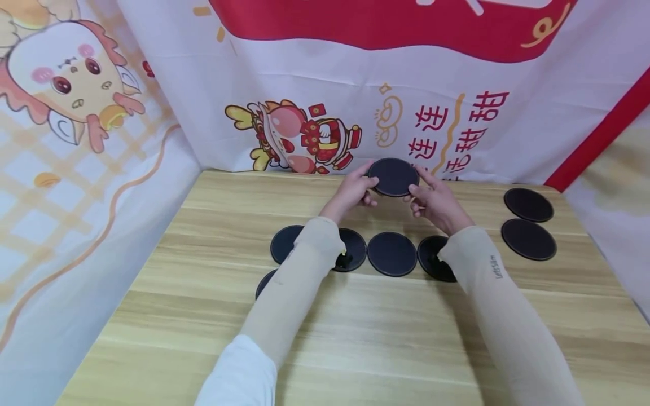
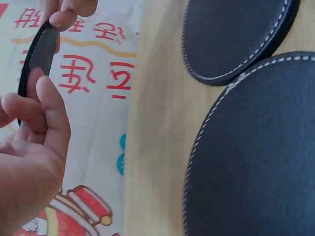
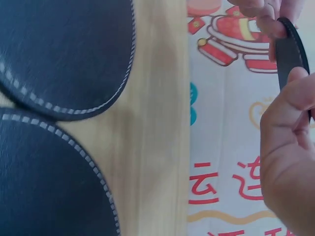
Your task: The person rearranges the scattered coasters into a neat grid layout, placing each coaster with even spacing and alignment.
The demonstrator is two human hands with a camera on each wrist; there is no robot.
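Between both hands a round black coaster (image 1: pixel 393 177) with a stitched rim is held up above the far edge of the table. My left hand (image 1: pixel 354 189) pinches its left side, thumb on the face toward me. On the opposite side my right hand (image 1: pixel 435 198) pinches it the same way. In the left wrist view the held coaster (image 2: pixel 45 49) appears nearly edge-on, with the left hand (image 2: pixel 37 128) at its lower end. The right wrist view also shows that coaster (image 3: pixel 289 56) edge-on, gripped by the right hand (image 3: pixel 288 142).
Below the hands a row of black coasters (image 1: pixel 391 254) lies on the wooden table (image 1: pixel 365 344), partly covered by the sleeves. Another coaster (image 1: pixel 264 282) peeks out beside the left forearm. Two coasters (image 1: pixel 528 239) lie at the right. A printed cloth (image 1: pixel 315 73) hangs behind the table.
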